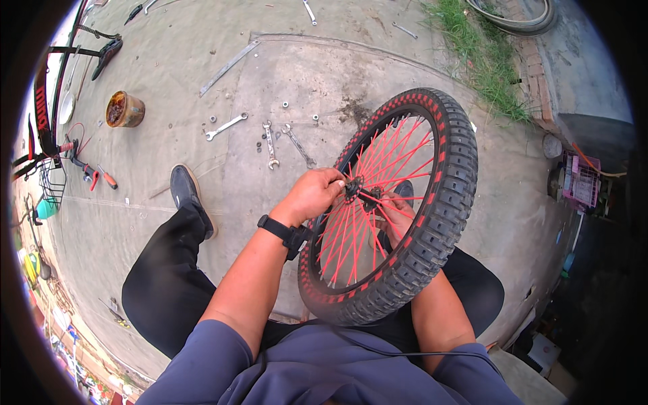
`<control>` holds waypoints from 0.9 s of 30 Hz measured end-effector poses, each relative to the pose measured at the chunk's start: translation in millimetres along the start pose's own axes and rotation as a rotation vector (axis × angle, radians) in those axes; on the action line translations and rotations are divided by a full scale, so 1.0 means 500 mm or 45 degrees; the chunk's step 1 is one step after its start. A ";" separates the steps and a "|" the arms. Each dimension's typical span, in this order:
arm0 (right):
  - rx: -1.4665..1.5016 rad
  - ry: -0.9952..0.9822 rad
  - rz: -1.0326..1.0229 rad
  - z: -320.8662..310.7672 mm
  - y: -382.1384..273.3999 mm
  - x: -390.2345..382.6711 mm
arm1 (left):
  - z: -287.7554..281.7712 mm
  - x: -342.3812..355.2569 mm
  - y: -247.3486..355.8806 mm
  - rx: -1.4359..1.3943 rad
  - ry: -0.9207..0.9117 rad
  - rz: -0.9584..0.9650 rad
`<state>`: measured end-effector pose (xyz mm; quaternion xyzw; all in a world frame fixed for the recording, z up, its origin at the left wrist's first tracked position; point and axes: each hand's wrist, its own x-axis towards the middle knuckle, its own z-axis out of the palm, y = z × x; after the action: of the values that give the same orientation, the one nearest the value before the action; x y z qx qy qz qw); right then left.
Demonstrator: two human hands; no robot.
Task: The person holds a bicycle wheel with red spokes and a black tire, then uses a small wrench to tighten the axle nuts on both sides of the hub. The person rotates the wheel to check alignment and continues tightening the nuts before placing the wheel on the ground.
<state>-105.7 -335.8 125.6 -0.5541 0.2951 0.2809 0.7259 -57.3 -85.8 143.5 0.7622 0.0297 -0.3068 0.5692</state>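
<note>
A bicycle wheel (pixel 442 229) with a knobbly black tyre, red checked sidewall and red spokes stands tilted between my legs. The fingertips of my left hand (pixel 312 196) are closed at the left end of the axle, beside the black hub (pixel 352 190); any small part between them is hidden. My right hand (pixel 398 221) reaches round the far side of the wheel and shows through the spokes. Its fingers are bent at the other axle end, partly covered by the spokes and rim.
Several spanners (pixel 271 145) lie on the concrete ahead, with small nuts (pixel 285 104) around them. A flat metal bar (pixel 229 67) is farther off. Left are a tub of brown grease (pixel 125 110), a screwdriver (pixel 108 177) and a bicycle frame (pixel 46 111). Grass (pixel 479 61) grows far right.
</note>
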 end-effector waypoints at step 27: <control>-0.398 -0.154 -0.416 -0.011 0.001 -0.012 | -0.002 -0.012 0.029 -0.138 0.060 -0.184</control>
<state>-110.6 -341.4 128.5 -0.6823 0.1105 0.2346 0.6835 -56.0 -88.1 159.1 0.7332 0.1145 -0.3271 0.5851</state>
